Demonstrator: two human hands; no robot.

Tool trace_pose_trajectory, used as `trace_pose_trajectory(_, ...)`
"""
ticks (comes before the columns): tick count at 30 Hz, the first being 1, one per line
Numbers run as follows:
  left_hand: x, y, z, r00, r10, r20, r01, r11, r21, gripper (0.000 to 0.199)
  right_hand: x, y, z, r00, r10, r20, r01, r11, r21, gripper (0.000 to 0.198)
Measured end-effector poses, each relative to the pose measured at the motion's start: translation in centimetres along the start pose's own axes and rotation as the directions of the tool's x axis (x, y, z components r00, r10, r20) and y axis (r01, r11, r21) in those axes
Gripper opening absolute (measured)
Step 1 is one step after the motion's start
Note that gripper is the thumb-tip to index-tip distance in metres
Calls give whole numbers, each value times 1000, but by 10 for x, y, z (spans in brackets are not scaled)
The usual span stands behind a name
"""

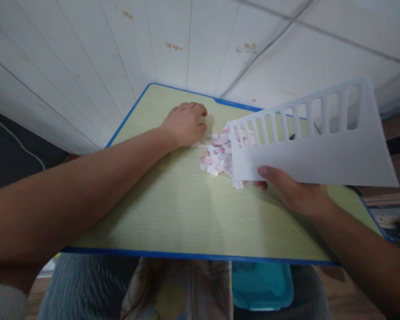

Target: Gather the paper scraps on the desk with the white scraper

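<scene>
Here's the right hand (pixel 288 186), nearer of the two, gripping a white slotted panel (pixel 310 160) by its near edge: thumb on top, fingertips curling underneath. That pinch seems chosen to keep the slots uncovered, and the long sheet tilts up toward the right. Its left end overlaps the heap of torn paper scraps (pixel 218 155), right of the table's middle; some show through the slots, but I can't tell whether panel and paper touch. Just past the heap's left side, the left hand (pixel 186 124) is low over the table, fingers curled, a narrow gap between thumb and forefinger with nothing visible in it. I can't see under the palm. It looks placed there to have the scraps within reach, a stray bit lying right beside it.

Now the surroundings: nearest, below the table's edge, a patterned cloth (pixel 176 291) hangs between denim-clad legs, with a teal container (pixel 262 286) on its right. Above them spreads the pale tabletop (pixel 186 204), faintly grained, rimmed in blue. Farthest, white panelled wall (pixel 170 26), scuffed with brownish patches, a grey cable (pixel 270 42) slanting down it.
</scene>
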State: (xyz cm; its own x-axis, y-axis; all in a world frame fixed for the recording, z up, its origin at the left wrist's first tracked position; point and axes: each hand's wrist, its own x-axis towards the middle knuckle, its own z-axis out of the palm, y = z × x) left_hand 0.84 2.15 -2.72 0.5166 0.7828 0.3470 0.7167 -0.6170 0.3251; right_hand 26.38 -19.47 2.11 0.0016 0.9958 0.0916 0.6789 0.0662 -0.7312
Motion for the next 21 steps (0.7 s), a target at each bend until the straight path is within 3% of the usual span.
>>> trace_pose_trajectory(11, 2, -1, 2, 999, -26, 30, 26, 1000, 1, 43, -3, 5, -2, 999, -42, -12, 42, 999, -17, 45)
trace_pose_trajectory(17, -3, 4, -3, 1000, 1, 7, -1, 1000, 17, 34, 1, -18, 3, 999, -31, -28, 29, 998, -47, 53)
trace_pose_trajectory(21, -7, 4, -8, 1000, 22, -2, -22, 1000, -3, 36, 6, -39, 14, 997, -41, -64, 53, 979, 198, 45)
